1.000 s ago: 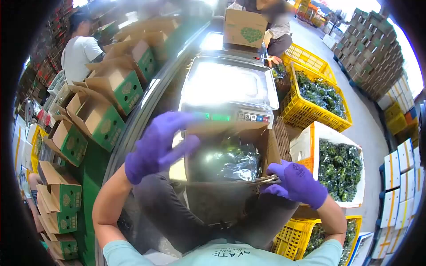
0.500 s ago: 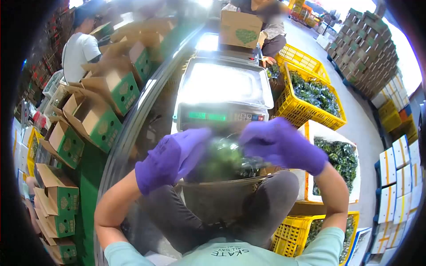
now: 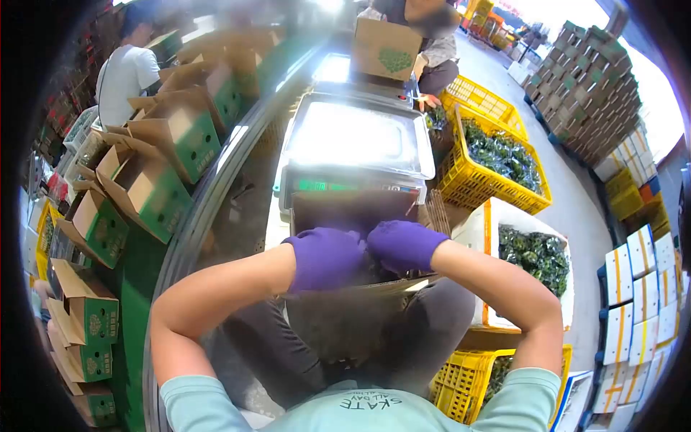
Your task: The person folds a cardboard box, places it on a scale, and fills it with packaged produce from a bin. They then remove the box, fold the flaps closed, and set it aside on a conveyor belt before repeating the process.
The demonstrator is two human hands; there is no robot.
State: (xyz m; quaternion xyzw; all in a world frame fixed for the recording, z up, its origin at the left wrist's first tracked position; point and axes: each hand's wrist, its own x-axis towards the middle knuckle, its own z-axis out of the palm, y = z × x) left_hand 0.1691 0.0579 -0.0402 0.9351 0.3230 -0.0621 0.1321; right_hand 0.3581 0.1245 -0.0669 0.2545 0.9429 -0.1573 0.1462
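My left hand (image 3: 327, 259) and my right hand (image 3: 407, 246), both in purple gloves, are close together over an open cardboard box (image 3: 353, 210) in front of my knees. Their backs face up and the fingers curl downward, closed, with the tips hidden. A dark patch shows beneath them, but I cannot make out what they grip. The box's far wall stands upright behind my hands. Just beyond it is a weighing scale (image 3: 286, 155) with a bright metal pan and a partly covered green display.
To the right are a white foam box (image 3: 471, 225) and a yellow crate (image 3: 497, 198), both with bagged greens; another yellow crate (image 3: 461, 378) is lower. Green cartons (image 3: 169, 198) line the left beyond a metal rail. A person (image 3: 126, 79) and another holding a carton (image 3: 385, 50) are ahead.
My hands have lowered and come together over the box. The shiny clear bag of greens seen between them is now hidden. The box's far wall now stands up, covering part of the scale display.
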